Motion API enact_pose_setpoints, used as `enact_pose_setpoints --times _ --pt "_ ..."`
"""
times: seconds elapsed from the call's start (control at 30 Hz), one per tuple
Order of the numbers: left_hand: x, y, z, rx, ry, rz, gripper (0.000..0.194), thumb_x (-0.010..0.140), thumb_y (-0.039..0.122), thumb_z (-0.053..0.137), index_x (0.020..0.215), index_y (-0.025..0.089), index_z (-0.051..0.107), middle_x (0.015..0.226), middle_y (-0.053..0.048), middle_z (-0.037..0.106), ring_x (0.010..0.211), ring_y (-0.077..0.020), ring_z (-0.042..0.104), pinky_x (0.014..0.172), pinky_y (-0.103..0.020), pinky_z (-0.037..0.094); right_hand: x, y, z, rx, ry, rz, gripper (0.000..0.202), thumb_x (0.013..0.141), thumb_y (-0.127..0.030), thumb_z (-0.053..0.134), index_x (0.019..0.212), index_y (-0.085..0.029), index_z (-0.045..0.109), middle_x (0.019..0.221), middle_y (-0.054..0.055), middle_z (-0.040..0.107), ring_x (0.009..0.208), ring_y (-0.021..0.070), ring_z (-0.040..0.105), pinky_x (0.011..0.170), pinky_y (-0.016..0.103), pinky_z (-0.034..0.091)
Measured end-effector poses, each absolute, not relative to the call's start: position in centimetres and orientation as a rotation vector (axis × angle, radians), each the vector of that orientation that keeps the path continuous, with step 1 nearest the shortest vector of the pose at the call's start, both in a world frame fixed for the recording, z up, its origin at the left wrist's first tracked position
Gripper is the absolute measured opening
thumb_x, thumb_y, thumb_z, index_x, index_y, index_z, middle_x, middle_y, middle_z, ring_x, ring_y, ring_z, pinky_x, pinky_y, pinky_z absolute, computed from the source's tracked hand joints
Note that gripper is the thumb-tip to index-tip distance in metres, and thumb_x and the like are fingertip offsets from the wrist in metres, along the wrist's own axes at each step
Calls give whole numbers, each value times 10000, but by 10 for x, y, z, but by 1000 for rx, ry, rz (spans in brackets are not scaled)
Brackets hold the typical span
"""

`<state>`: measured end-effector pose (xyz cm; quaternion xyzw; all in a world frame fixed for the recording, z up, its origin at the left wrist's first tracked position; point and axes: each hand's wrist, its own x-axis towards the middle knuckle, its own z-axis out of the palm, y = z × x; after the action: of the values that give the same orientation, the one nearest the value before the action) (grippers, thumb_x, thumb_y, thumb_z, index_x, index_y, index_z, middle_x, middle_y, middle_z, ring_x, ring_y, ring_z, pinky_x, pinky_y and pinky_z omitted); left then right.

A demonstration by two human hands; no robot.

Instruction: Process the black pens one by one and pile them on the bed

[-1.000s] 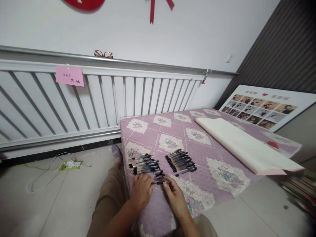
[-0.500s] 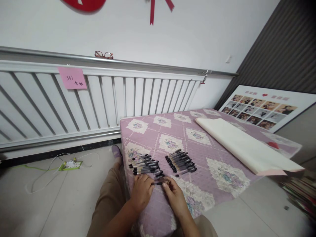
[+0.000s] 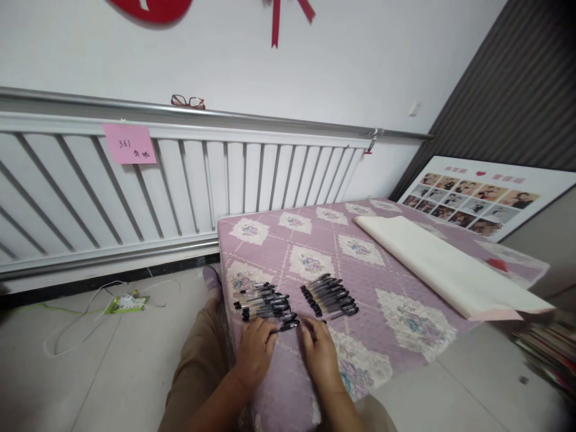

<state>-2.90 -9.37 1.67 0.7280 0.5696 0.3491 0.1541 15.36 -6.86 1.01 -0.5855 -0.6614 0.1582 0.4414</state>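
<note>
My left hand (image 3: 255, 351) rests at the near edge of the bed, its fingers closed on a black gel pen (image 3: 288, 326) that points to the right. A loose pile of similar pens (image 3: 265, 303) lies just beyond that hand. To its right, my right hand (image 3: 320, 353) is lowered to the cover, fingers bent and slightly apart, with no pen visible in it. Beyond my right hand is a neater slanted row of black-capped pens (image 3: 328, 294); the end of its nearest pen is partly behind my fingers.
The pens lie on a purple floral bed cover (image 3: 279, 252). A rolled cream sheet (image 3: 432, 264) is at the right, before a framed photo board (image 3: 477, 195). A white radiator (image 3: 252, 174) runs behind; a power strip (image 3: 130, 303) with cords is on the floor.
Both hands were together on the pen. My right hand has come off it and moved slightly right, while the pen stays in my left hand.
</note>
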Motion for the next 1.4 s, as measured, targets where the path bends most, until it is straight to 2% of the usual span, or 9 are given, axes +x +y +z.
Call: enact_pose_setpoints --times 0.2,0.43,0.53,0.67,0.8,1.03,1.4 --pt "-29 -93 13 2055 1630 1017 148 875 164 484 945 222 600 961 -18 622 963 -205 541 865 -361 391 146 -69 13 -1404 -1958 215 290 787 -170 564 1068 -209 623 1061 82 664 1022 256 563 924 410 439" --pt "-29 -93 13 2031 1654 1008 158 868 161 488 951 223 608 963 -18 631 966 -204 550 875 -373 384 144 -76 15 -1510 -2068 142 203 796 -161 577 975 -217 655 896 70 658 893 252 586 812 371 460" --pt "-29 -92 14 2029 1664 989 150 866 167 487 931 222 610 946 -17 631 958 -203 553 867 -370 384 143 -77 15 -1487 -2092 142 196 813 -157 550 950 -229 670 886 66 657 882 244 590 803 362 458" --pt "-30 -92 14 2036 1657 972 161 861 170 485 935 230 615 953 -18 632 967 -202 551 862 -360 386 145 -78 13 -1425 -1988 298 216 853 -188 482 976 -217 657 959 74 677 927 240 600 859 377 449" --pt "-30 -92 16 2039 1654 965 169 861 171 490 946 239 620 969 -15 632 975 -200 550 865 -357 380 152 -79 12 -1427 -1688 553 243 870 -299 469 1023 -206 633 1012 78 686 948 230 620 875 364 461" --pt "-30 -90 20 2058 1660 863 190 868 172 483 951 253 634 978 -11 641 978 -195 556 870 -350 372 172 -78 13 -1385 -1172 828 315 755 -411 577 977 -200 650 1000 67 696 945 235 623 855 350 474" --pt "-28 -93 20 2134 1623 854 198 859 163 501 937 270 648 961 -3 647 968 -197 561 877 -367 359 169 -82 21 -1357 -1355 856 276 754 -383 580 924 -196 691 913 67 721 878 241 646 831 366 500"
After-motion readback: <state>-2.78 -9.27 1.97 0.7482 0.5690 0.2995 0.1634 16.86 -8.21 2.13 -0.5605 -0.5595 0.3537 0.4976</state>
